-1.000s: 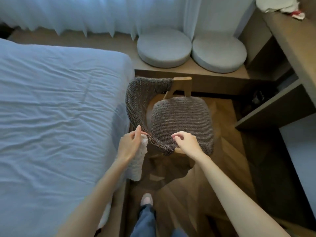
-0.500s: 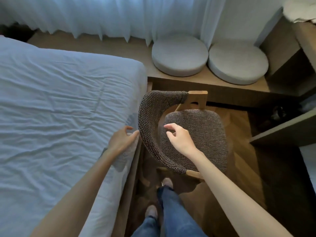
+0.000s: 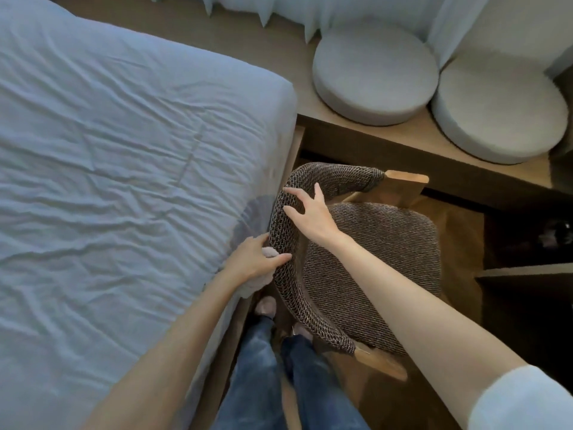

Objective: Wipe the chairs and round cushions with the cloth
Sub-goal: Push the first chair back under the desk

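The person stands at the corner of a bed with a wrinkled pale blue sheet (image 3: 124,150), bent over a dark brown woven chair with light wooden legs (image 3: 372,252) that sits in the narrow gap between the bed and a low wooden platform (image 3: 387,135). The left hand (image 3: 252,259) grips a white fluffy cloth (image 3: 269,252), fingers curled round it. It presses the bunched cloth against the outer face of the chair's curved backrest (image 3: 335,176), on the side nearest the mattress; a fold of cloth hangs below the wrist. The right hand (image 3: 311,214) reaches across the seat and rests on top of the same backrest, a little farther along the curve. Its fingers are spread and arched with the tips touching the weave, the thumb is lifted clear, and it holds nothing. On the platform beyond the chair lie two thick cushions, touching side by side: a round pale grey cushion (image 3: 375,72) nearer the bed and a second round grey cushion (image 3: 499,110) to its right, both just under the hem of a sheer white curtain (image 3: 341,7). Blue jeans (image 3: 257,367) and the person's feet show directly below, close behind the chair.
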Tool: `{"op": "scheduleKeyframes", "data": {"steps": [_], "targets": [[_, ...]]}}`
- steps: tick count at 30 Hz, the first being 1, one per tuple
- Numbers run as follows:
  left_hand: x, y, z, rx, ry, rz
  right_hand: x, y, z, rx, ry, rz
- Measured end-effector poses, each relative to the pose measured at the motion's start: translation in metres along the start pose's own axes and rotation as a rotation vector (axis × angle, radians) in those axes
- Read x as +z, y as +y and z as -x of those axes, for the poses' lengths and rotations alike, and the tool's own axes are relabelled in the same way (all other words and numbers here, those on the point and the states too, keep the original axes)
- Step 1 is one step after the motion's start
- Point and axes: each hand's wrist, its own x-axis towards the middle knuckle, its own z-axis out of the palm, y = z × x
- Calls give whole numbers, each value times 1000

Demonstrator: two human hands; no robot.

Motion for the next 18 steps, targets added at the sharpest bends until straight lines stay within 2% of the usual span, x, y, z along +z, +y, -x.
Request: {"op": "scheduleKeyframes", "data": {"steps": [2,4,8,18], "targets": [[2,-4,-10,43,-73,58,10,-1,-21,37,-8,0],[5,-5,-18,12,-178,187,22,-1,-36,68,-8,-5],[9,-9,-32,12,-292,384,38,-3,-50,95,88,50],[25,31,-30,73,-343,386,18,18,-43,118,248,142]]}}
